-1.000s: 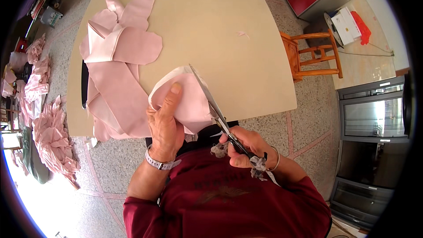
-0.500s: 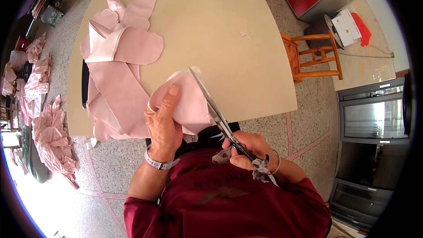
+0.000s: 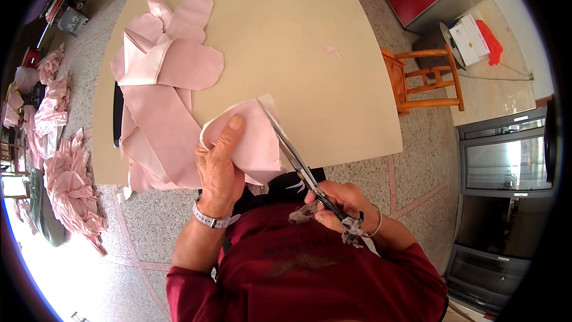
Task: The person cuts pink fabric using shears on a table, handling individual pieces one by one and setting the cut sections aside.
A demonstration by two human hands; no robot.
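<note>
My left hand (image 3: 219,164) is closed on a pale pink piece of fabric (image 3: 247,140), its thumb lying on top and the fingers underneath. The fabric's edge curls up beside the thumb. In my right hand (image 3: 342,203) is a long pair of scissors (image 3: 293,154), with greyish cloth wrapped about its handles. The blades run along the right edge of the held fabric, tips pointing away from me, and look nearly closed. Left of my left hand, more pink fabric pieces (image 3: 158,104) lie overlapped on the beige table (image 3: 292,36).
A small pink scrap (image 3: 332,52) lies on the right of the table. Beyond the right edge stands a wooden chair (image 3: 426,77). Crumpled pink fabric (image 3: 71,185) is heaped at the far left. A dark glass-fronted cabinet (image 3: 503,203) stands at the right.
The scissors and the held fabric's right edge have shifted slightly toward me. Both hands keep their grips.
</note>
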